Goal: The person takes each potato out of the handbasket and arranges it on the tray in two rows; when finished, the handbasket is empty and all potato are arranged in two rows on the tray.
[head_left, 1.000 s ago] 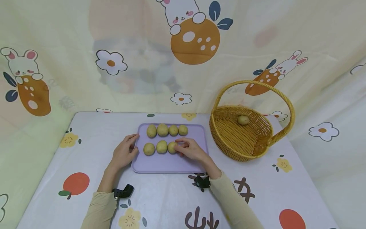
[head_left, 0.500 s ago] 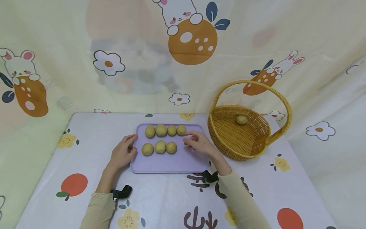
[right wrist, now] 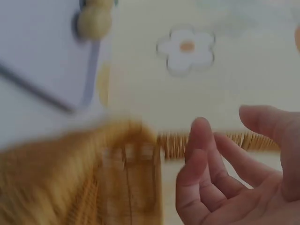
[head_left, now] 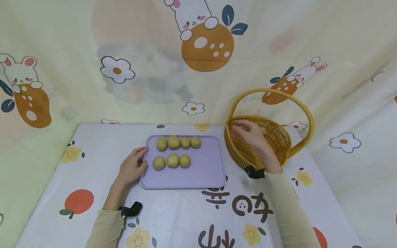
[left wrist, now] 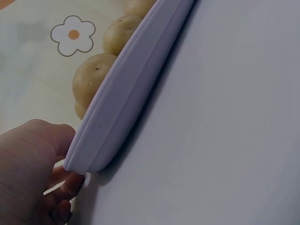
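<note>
On a lilac tray point(head_left: 204, 175) lie two rows of round yellow-brown potatoes point(head_left: 173, 142). The nearer row has three potatoes point(head_left: 173, 160). My left hand point(head_left: 132, 166) holds the tray's left edge; in the left wrist view, the thumb is by the rim point(left wrist: 105, 112) and the other fingers are below it. Over the wicker basket point(head_left: 235, 151) is my right hand point(head_left: 250, 132), fingers loosely bent, holding nothing. One potato point(head_left: 263, 130) shows inside the basket, partly hidden behind this hand. The right wrist view has the hand point(right wrist: 234, 183) beside the blurred basket wall point(right wrist: 126, 183).
The basket's tall arched handle point(head_left: 305, 110) rises over its opening. A patterned cloth point(head_left: 77, 165) covers the table, and a printed curtain point(head_left: 149, 93) hangs behind it. Each wrist wears a black camera point(head_left: 131, 209).
My right hand has let go of the third potato in the nearer row and moved right and away, over the basket. The left hand stays at the tray's edge.
</note>
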A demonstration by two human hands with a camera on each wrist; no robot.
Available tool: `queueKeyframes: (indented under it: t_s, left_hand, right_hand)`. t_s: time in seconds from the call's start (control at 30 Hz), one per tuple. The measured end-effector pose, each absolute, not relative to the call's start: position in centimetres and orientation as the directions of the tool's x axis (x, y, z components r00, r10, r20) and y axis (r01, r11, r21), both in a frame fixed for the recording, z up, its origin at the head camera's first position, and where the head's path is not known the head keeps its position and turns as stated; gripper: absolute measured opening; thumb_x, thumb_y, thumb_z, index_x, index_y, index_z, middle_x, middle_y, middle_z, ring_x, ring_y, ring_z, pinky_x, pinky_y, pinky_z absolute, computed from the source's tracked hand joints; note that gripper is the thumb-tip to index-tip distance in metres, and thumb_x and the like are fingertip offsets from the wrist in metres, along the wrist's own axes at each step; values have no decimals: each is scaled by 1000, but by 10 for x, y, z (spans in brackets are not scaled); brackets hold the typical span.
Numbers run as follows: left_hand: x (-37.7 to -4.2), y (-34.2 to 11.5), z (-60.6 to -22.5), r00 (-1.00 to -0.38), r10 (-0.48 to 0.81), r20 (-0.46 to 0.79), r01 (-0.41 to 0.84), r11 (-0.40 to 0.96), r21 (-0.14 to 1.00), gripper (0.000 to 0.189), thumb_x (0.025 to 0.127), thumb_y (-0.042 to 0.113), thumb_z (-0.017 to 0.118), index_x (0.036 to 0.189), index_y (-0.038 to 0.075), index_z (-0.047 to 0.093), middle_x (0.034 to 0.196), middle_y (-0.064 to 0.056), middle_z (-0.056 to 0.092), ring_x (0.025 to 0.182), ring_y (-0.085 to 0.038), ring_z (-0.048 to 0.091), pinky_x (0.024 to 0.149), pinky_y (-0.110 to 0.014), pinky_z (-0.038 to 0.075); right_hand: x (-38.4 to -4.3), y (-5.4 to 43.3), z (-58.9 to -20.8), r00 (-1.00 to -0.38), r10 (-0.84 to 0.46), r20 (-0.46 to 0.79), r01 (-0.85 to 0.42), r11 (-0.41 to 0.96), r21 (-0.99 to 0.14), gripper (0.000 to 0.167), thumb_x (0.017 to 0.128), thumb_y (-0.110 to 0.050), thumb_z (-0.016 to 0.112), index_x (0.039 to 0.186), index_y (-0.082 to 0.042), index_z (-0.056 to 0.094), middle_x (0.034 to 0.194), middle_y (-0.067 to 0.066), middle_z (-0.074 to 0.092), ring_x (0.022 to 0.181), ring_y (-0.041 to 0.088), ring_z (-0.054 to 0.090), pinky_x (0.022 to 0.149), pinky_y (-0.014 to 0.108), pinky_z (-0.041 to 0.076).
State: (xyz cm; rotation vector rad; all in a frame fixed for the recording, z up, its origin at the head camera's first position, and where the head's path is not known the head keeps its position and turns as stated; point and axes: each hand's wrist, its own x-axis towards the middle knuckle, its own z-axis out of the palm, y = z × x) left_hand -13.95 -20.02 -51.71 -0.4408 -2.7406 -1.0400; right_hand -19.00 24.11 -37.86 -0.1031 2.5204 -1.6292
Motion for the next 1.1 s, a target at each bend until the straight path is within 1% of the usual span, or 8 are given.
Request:
queueKeyframes:
  t_s: [0.17,0.37,0.5,0.67,0.77,0.87,0.97,1.1]
  left_hand:
    - [-141,-202,-516,-941,219,259,335,712,617,55,85,5,62,138,-3,53,133,-18,56,85,-23,57,72,-40,44]
    - [-140,-202,-517,-942,215,256,331,709,623,54,85,6,61,138,-3,53,133,-18,56,85,-23,57,72,-40,44]
    - [-141,-202,-518,-942,216,257,332,710,621,55,85,6,61,139,-3,53,134,-18,56,85,-22,57,72,-39,44]
    - [-142,-200,-518,-943,212,255,328,707,626,56,85,6,63,139,-2,53,134,-17,55,84,-22,57,71,-39,44]
    - [-141,-200,-518,-945,212,248,324,709,626,56,85,7,62,140,-2,52,134,-17,55,85,-22,57,71,-38,44]
    - [-141,-199,-518,-948,207,244,316,713,626,56,85,6,62,140,-2,52,134,-17,55,85,-22,57,71,-38,44]
    - [-141,-200,-517,-949,203,242,312,713,628,56,85,6,62,140,-2,52,133,-17,56,84,-22,56,71,-38,44]
    - [-141,-201,-517,-949,204,241,313,711,630,57,85,6,62,140,-2,52,133,-17,56,84,-21,56,72,-38,44]
  right_hand:
    - [-200,271,-373,-995,-15,-95,84,352,-932,45,100,-20,56,135,8,52,85,-7,69,73,4,65,67,23,50]
    - [-222,300,-399,-973,201,-116,185,374,-909,49,100,-25,53,139,5,51,116,10,60,81,1,57,68,19,49]
    - [-228,312,-412,-934,338,-118,257,404,-878,47,100,-25,52,138,3,53,140,20,45,104,17,52,77,25,45]
    - [-230,323,-421,-910,390,-139,315,435,-844,52,99,-23,53,141,6,48,144,24,42,127,37,44,94,42,43]
    - [-231,328,-426,-905,391,-169,349,454,-820,54,98,-22,53,143,7,45,145,26,40,122,36,48,94,42,44]
    - [-233,331,-432,-904,375,-204,374,466,-802,56,98,-21,51,145,8,41,146,27,38,102,27,53,84,37,45]
    - [-235,332,-436,-903,375,-210,383,483,-788,56,98,-22,51,145,7,41,146,28,39,86,16,49,77,34,44]
    - [-236,332,-440,-898,403,-178,373,481,-794,54,97,-20,54,142,7,45,143,28,41,77,13,49,76,37,46]
